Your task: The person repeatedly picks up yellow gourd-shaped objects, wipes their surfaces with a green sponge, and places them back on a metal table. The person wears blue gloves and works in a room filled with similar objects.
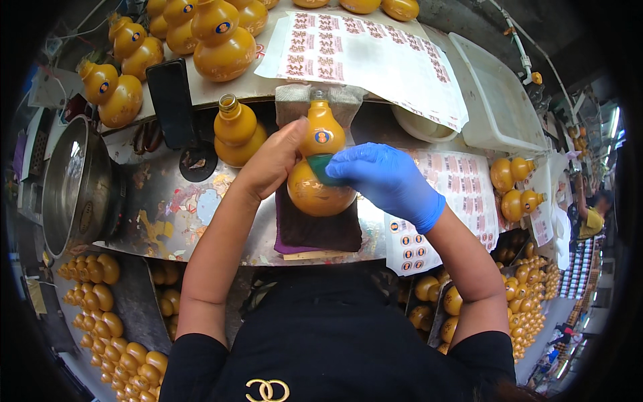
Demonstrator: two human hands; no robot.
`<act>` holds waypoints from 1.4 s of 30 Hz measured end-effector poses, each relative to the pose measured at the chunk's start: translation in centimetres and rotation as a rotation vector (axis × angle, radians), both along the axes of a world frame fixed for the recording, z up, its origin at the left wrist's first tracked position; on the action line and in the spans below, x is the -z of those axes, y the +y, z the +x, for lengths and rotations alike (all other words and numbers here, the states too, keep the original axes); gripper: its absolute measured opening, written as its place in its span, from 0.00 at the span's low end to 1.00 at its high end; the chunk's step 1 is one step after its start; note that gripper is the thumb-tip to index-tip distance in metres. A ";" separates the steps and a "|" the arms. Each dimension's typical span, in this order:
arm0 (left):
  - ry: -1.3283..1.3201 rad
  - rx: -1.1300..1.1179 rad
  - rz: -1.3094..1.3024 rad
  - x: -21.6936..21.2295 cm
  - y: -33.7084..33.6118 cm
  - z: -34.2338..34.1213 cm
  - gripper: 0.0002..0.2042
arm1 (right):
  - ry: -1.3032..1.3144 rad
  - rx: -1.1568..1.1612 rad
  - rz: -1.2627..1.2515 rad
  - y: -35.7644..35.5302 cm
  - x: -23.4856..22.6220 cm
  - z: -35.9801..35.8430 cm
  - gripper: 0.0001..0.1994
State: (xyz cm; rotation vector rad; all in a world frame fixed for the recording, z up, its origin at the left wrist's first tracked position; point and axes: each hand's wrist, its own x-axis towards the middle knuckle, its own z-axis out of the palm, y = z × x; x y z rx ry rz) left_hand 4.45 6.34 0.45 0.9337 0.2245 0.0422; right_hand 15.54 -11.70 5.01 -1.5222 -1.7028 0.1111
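Observation:
A yellow gourd-shaped bottle [320, 198] lies before me, its glass neck resting on a grey cloth-covered support [295, 107] and its wide bulb above a dark cloth pad [318, 233]. Bare, my left hand [276, 159] grips the bottle's left side near the waist; some of its fingers are hidden behind it. My right hand [392, 179], in a blue glove, pinches a flat green scraper-like piece [321, 169] against the lower bulb. A round blue-and-orange sticker [322, 137] shows on the upper bulb. Just left stands another yellow gourd bottle [238, 134], open at the neck.
Sticker sheets [362, 60] cover the back of the bench, with more sheets [442, 201] at right. A white tray [499, 94] and a bowl [422, 124] stand behind. At left are a phone on a stand [170, 100] and a metal basin [67, 184]. Many bottles [127, 362] surround the bench.

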 end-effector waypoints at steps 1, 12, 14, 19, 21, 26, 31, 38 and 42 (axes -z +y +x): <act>-0.011 0.012 0.107 0.3 0.0 -0.2 0.26 | 0.026 0.017 -0.020 -0.2 -0.2 0.1 0.10; -0.049 0.056 0.193 0.6 0.0 -0.6 0.30 | 0.308 0.267 -0.216 4.8 -1.4 3.5 0.14; -0.038 0.037 0.217 0.3 -0.1 -0.6 0.29 | 0.277 0.290 -0.205 5.1 -1.2 3.9 0.14; 0.059 0.007 0.253 0.4 -0.1 0.3 0.27 | 0.274 0.421 -0.089 4.8 -0.5 3.2 0.15; 0.044 -0.021 0.307 0.7 -0.3 0.4 0.28 | 0.442 0.567 -0.079 4.1 -0.7 1.4 0.16; -0.062 -0.056 0.440 1.8 -0.5 0.3 0.26 | 0.508 0.510 0.064 3.0 2.6 -0.4 0.20; -0.097 -0.049 0.389 1.8 -0.4 -0.1 0.25 | 0.505 0.537 0.025 2.6 3.0 -0.2 0.20; -0.104 -0.074 0.297 2.2 -0.4 -0.1 0.26 | 0.423 0.488 -0.059 1.9 1.6 1.3 0.18; -0.032 -0.021 0.348 0.9 -0.5 0.1 0.29 | 0.503 0.324 -0.056 2.9 -0.5 2.2 0.16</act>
